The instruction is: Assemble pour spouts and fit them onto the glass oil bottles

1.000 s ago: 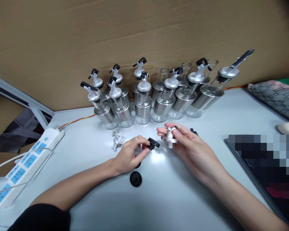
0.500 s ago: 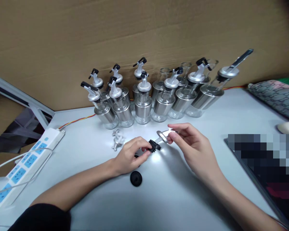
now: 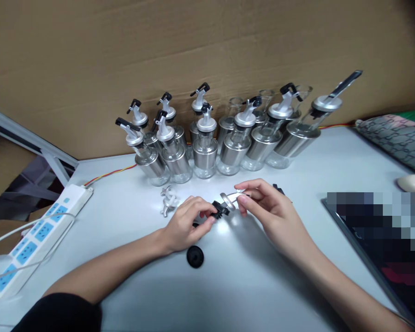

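Note:
My left hand pinches a black ribbed stopper between thumb and fingers. From the other side, my right hand grips a silver pourer spout by its narrow end. The spout's wide rim sits right against the stopper, and its stem looks to be inside it. On the table below my left hand lies a round black stopper; another dark piece is mostly hidden under that hand. Loose silver spout parts lie to the left. Behind my right hand a black piece partly shows.
Several glass and steel oil bottles stand in rows at the back, most with pourer tops, against a cardboard wall. A power strip with white cables is at the left. A dark, partly pixelated device and a white mouse are at the right.
My right hand has moved left, bringing the spout's rim up to the stopper, so the clear stem between them no longer shows. A black piece behind my right hand has come into view.

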`<state>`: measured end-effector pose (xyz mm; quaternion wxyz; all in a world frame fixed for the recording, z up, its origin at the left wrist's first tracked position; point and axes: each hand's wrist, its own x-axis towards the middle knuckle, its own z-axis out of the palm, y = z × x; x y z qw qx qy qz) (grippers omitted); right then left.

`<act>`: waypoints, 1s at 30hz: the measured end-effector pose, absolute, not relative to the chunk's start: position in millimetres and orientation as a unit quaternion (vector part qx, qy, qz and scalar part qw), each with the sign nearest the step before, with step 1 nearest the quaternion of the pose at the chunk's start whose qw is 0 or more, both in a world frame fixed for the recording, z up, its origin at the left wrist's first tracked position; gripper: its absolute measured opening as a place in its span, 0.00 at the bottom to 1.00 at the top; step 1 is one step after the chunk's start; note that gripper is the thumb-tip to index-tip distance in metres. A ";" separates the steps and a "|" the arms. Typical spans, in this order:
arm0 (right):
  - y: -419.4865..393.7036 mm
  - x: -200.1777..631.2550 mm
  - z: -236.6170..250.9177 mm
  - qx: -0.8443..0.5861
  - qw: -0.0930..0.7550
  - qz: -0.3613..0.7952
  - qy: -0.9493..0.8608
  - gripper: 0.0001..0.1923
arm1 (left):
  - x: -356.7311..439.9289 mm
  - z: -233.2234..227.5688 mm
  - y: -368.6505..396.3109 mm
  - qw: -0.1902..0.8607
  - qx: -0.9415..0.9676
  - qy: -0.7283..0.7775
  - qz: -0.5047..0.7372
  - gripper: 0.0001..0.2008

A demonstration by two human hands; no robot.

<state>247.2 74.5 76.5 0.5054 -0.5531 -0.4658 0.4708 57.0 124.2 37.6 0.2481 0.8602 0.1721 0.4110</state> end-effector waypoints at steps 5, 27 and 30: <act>75.1 248.2 76.3 -0.551 0.496 0.482 -0.467 0.10 | 57.2 36.9 124.2 0.245 0.856 0.176 0.421 0.05; 74.6 244.7 78.5 -0.525 0.470 0.538 -0.464 0.14 | 55.1 36.5 126.4 0.295 0.847 0.175 0.405 0.07; 74.5 242.5 78.9 -0.509 0.471 0.558 -0.456 0.15 | 54.3 35.6 127.2 0.347 0.833 0.162 0.400 0.13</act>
